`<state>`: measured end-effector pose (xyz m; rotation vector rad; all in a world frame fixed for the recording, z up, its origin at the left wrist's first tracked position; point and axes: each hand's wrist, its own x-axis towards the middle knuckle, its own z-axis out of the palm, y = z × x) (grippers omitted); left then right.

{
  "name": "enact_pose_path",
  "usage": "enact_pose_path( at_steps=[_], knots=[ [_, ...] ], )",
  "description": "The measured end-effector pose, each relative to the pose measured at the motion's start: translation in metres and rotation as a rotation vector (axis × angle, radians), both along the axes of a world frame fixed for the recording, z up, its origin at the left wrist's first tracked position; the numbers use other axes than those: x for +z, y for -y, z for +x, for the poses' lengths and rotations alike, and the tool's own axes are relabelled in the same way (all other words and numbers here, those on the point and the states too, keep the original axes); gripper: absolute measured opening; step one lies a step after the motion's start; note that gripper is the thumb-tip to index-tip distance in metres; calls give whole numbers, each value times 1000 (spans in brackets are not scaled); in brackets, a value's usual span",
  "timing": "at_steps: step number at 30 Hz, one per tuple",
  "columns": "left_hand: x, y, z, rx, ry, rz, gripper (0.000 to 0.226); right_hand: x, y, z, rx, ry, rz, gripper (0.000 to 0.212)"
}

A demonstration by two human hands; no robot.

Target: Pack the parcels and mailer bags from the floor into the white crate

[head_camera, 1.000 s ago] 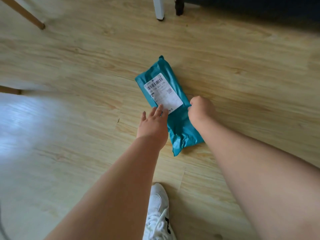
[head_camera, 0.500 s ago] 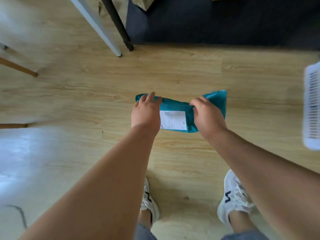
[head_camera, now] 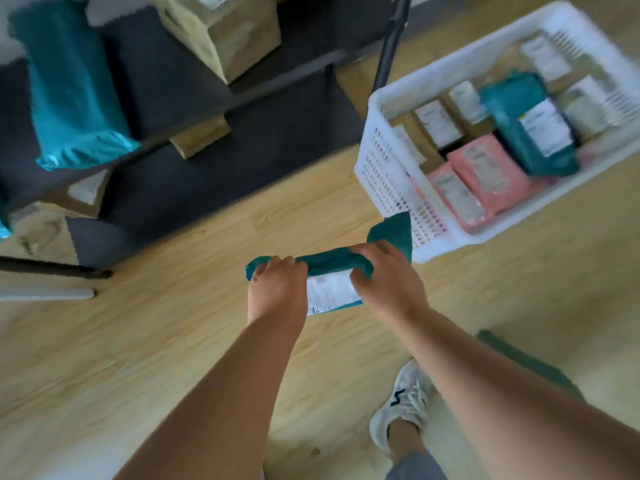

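Observation:
I hold a teal mailer bag (head_camera: 332, 263) with a white label off the floor, in the middle of the view. My left hand (head_camera: 277, 289) grips its left end and my right hand (head_camera: 388, 278) grips its right part, whose free end sticks up past my fingers. The white crate (head_camera: 388, 168) stands on the floor to the upper right, just beyond the bag. Inside it lie pink mailer bags (head_camera: 485, 174), a teal mailer bag (head_camera: 530, 133) and several brown boxes with white labels.
A dark rug (head_camera: 242, 150) at the upper left carries another teal mailer bag (head_camera: 72, 91) and cardboard boxes (head_camera: 225, 32). A black furniture leg (head_camera: 391, 43) stands left of the crate. My shoe (head_camera: 405, 403) is on the wooden floor at the lower right.
The teal bag has left the floor, held by both hands, and the view has swung right. The white crate, only an edge before, now shows with its contents.

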<state>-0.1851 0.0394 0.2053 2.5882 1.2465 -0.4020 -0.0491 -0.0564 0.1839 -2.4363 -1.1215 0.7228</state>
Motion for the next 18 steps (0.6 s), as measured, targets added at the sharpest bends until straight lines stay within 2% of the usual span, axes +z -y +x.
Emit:
enact_pose_path(
  at_steps=[7,11,13,15,18],
  knots=[
    [26,40,180,-215,85,-17,31,27,66,161,-71,86,-96,34],
    [43,65,276,-227,217,12,36,44,92,245,-208,62,-102,31],
    [49,73,309,-191,312,18,47,48,101,274,-296,48,-105,31],
    [56,80,339,-217,266,-36,59,46,112,304,-390,32,-112,30],
    [50,80,363,-265,191,-81,57,41,118,334,-525,-37,-118,26]
  ],
)
